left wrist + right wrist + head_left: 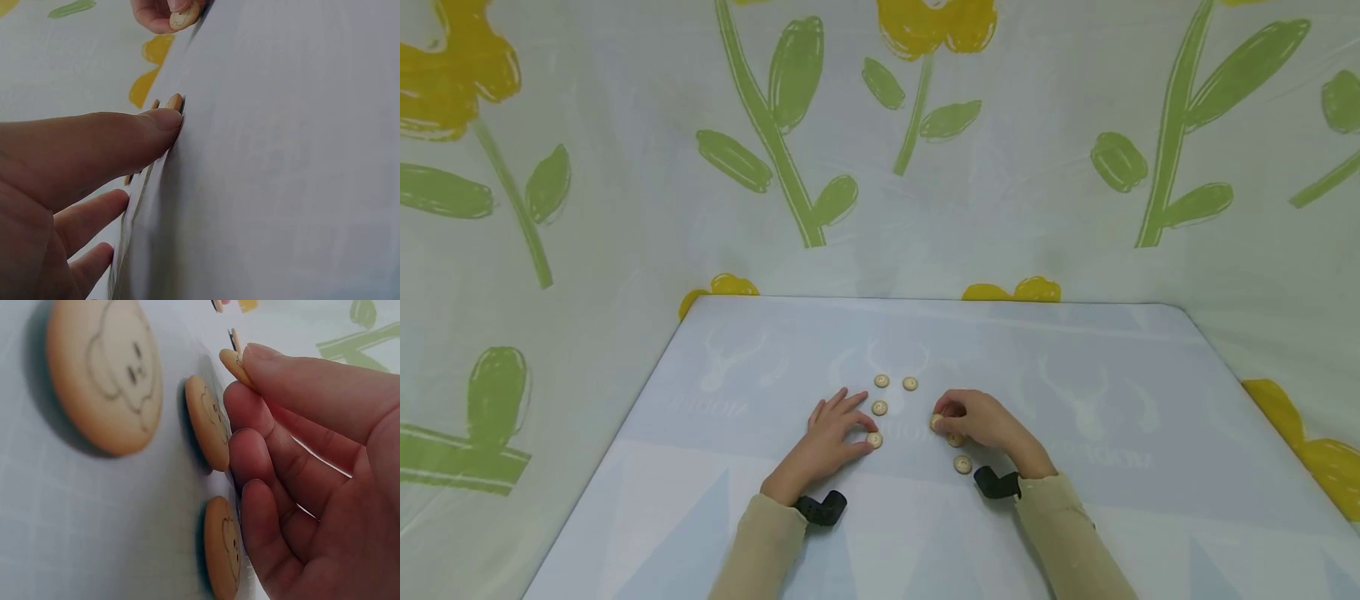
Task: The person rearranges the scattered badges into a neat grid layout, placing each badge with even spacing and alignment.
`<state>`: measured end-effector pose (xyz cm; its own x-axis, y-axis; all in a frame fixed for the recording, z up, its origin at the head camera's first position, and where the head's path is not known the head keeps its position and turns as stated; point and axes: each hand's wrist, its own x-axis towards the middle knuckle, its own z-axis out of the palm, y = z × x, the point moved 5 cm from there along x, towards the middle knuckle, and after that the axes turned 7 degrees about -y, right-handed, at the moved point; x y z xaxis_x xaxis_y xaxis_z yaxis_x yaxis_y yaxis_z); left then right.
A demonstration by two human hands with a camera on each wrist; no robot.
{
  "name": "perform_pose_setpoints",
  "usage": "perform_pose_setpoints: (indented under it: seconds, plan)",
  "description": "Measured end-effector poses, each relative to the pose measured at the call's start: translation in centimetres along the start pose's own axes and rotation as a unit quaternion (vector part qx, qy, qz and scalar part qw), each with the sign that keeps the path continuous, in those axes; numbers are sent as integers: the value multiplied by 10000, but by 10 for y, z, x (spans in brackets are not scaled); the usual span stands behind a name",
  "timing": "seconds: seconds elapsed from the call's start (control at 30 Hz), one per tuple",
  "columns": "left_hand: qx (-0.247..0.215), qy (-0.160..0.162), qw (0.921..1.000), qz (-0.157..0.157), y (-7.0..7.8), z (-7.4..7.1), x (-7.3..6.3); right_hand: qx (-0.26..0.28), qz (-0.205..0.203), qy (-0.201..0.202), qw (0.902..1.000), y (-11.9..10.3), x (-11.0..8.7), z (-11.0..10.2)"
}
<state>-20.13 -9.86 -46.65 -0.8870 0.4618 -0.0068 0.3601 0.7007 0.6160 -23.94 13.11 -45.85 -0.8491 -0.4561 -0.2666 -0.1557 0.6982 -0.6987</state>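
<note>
My left hand (831, 433) pinches a round tan disc (874, 440) between thumb and index finger, low at the table, with its other fingers spread. In my right hand (985, 419), thumb and index finger grip another tan disc (236, 367), tilted and raised off the tabletop. Near the right hand lie a disc (962, 464) and another disc (955, 439) partly covered by the fingers. Line drawings of an animal face mark the discs, plain on the large near disc (106, 375) in the right wrist view. Beyond the left hand's disc lies one more disc (879, 407).
Farther back on the pale patterned table (1112, 533) lie a disc (882, 381) and a disc (910, 383) side by side. Behind the table hangs a white cloth (1000, 192) printed with yellow flowers and green leaves. Each wrist wears a black camera mount (823, 508).
</note>
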Motion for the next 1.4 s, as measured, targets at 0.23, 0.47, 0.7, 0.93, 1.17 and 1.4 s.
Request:
perform_pose_setpoints:
  seconds: [0.23,0.47,0.7,0.93,1.17,1.4]
  plan:
    - [-44,-11,10000,10,0,0,0,97,-9,-3,10000,3,2,0]
    - [5,19,10000,10,-1,1,1,366,-22,-106,9993,5,1,0]
    - [19,16,10000,-16,-1,1,2,487,-129,-161,9986,4,1,-3]
    - [-13,10,10000,-23,-2,1,1,553,-35,-177,9983,7,2,-2]
    - [12,-25,10000,-4,-3,2,1,537,-10,-168,9984,9,2,-2]
    - [-10,-22,10000,-53,-4,2,1,511,-13,-120,9986,8,2,-3]
